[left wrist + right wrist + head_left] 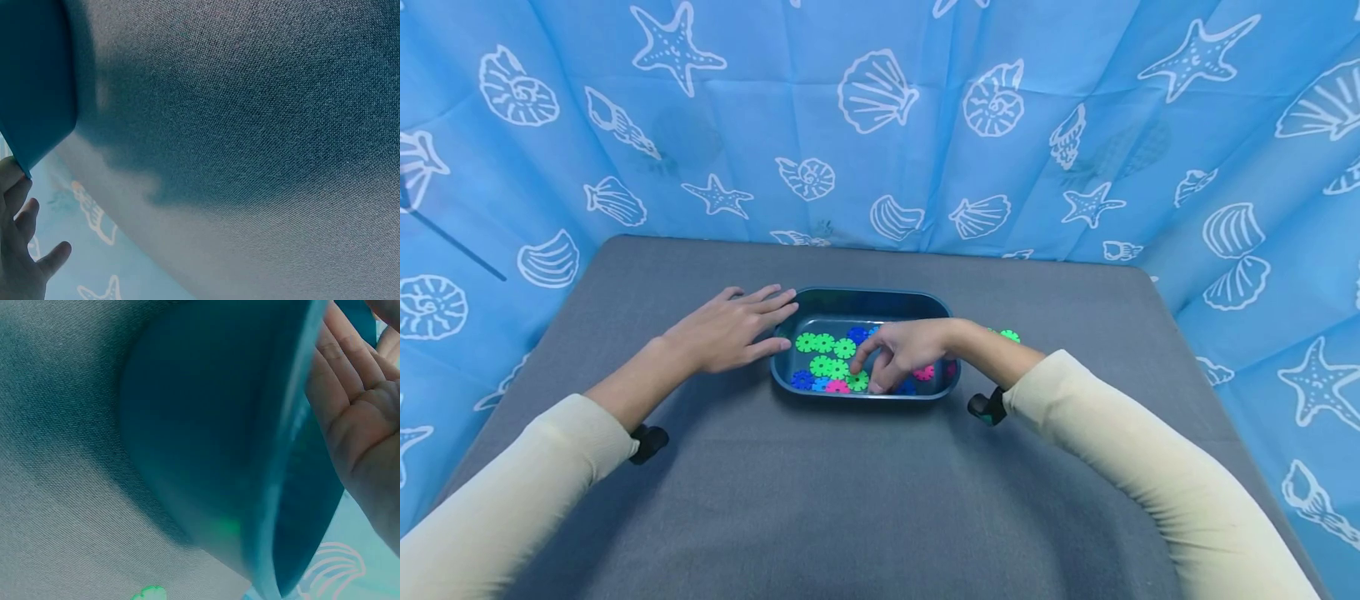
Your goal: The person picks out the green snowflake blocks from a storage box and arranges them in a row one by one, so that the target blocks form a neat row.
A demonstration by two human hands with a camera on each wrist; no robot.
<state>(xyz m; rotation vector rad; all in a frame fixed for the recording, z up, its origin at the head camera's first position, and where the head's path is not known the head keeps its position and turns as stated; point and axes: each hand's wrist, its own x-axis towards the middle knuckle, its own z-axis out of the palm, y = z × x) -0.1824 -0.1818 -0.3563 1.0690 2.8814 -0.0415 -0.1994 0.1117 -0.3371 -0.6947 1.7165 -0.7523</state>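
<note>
A dark blue tray sits mid-table and holds several gear-shaped plastic discs in green, blue and pink. My left hand lies flat on the table, its straight fingers against the tray's left end. The left wrist view shows those fingers beside the tray wall. My right hand reaches over the right rim into the tray, with bent fingertips down on the discs. No disc is plainly pinched. The right wrist view shows that relaxed palm above the tray's outer wall.
The table is covered in grey cloth. A green disc lies on it just outside the tray's right end, the same green disc showing in the right wrist view. Blue curtains with shell prints close in the back and sides.
</note>
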